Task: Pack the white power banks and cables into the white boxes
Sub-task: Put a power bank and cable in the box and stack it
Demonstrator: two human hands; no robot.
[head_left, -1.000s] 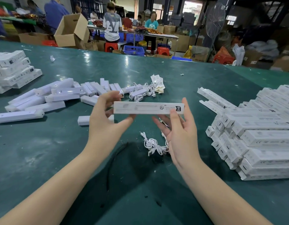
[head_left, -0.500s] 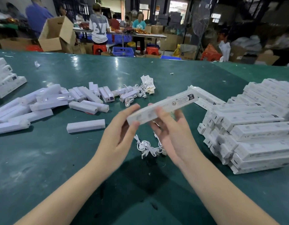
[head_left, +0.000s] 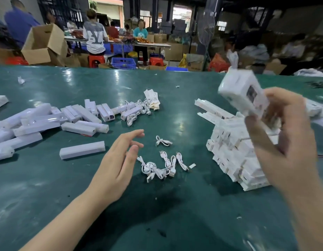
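The right hand (head_left: 284, 142) is raised at the right of the head view, its fingers and thumb curled round a long white cardboard box (head_left: 243, 95) that tilts up and away to the left; both are blurred, so the printing on the box cannot be read. Just below and behind this hand lies a stepped stack of flat white cardboard boxes (head_left: 229, 151) on the dark green glossy surface (head_left: 48, 187), with two open white box trays (head_left: 211, 109) at the stack's far edge.

The left hand (head_left: 119, 163) hovers low over the surface, palm turned inward, fingers loosely spread and holding nothing. Just to its right lies a tangle of short white charging cables (head_left: 160, 169), and one more coiled white cable (head_left: 163, 142) sits a little beyond them, apart from the fingertips. Just to the left of this hand rests a single long white rectangular power bank (head_left: 82, 149), lying flat. Farther left and beyond it spreads a loose heap of white power banks (head_left: 48, 120). Ahead of the left hand, well apart, is a second bunch of white cables with small paper leaflets (head_left: 144, 105)
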